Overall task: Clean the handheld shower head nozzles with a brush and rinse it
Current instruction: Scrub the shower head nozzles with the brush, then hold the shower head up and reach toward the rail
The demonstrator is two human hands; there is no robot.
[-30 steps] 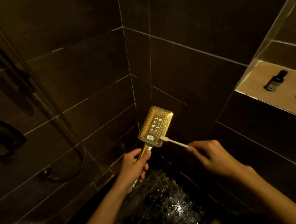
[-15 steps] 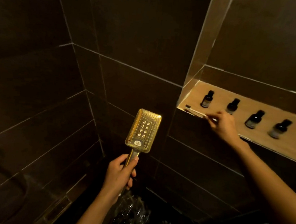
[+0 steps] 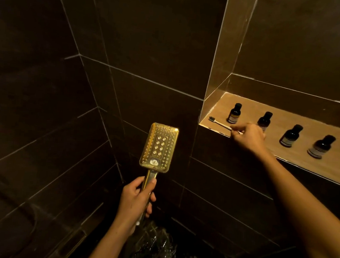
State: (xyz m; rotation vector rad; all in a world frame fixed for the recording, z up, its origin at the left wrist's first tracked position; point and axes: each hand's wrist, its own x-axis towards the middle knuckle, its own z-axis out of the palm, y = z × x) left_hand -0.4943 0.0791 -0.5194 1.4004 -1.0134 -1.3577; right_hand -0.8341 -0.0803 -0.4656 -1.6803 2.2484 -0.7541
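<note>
Item 1, left arm: I am seeing it reaching up from the bottom edge of the view, forearm bare, wrist straight. The left hand (image 3: 135, 201) is wrapping its fingers round the handle, thumb lying up along the front. Grip: clenched on the handle of the gold rectangular metal handheld shower head (image 3: 159, 147).

Item 2, shower head: it is standing upright in front of the wall corner, nozzle face turned toward me, with rows of small nozzles round a block of larger ones in the middle. It is sitting well apart from the brush.

Item 3, right arm: I am seeing it stretching from the lower right up to the front lip of the tan recessed wall shelf (image 3: 247, 106), back of the hand toward the camera. The right hand (image 3: 247, 137) is curling its fingertips over the handle end of the white-handled toothbrush with dark bristles (image 3: 219, 123). Grip: pinching the toothbrush, which is lying on the shelf along its front edge, bristles up, at the left end.

Item 4, shelf contents: four small dark bottles with black caps are standing in a row (image 3: 234, 113) (image 3: 264, 119) (image 3: 290, 135) (image 3: 321, 146). The hand is partly covering the second one.

Item 5, surroundings: dark brown wall tiles (image 3: 150, 47) with pale grout lines are filling the rest. Wet glints (image 3: 156, 248) are showing low down below the left hand.
</note>
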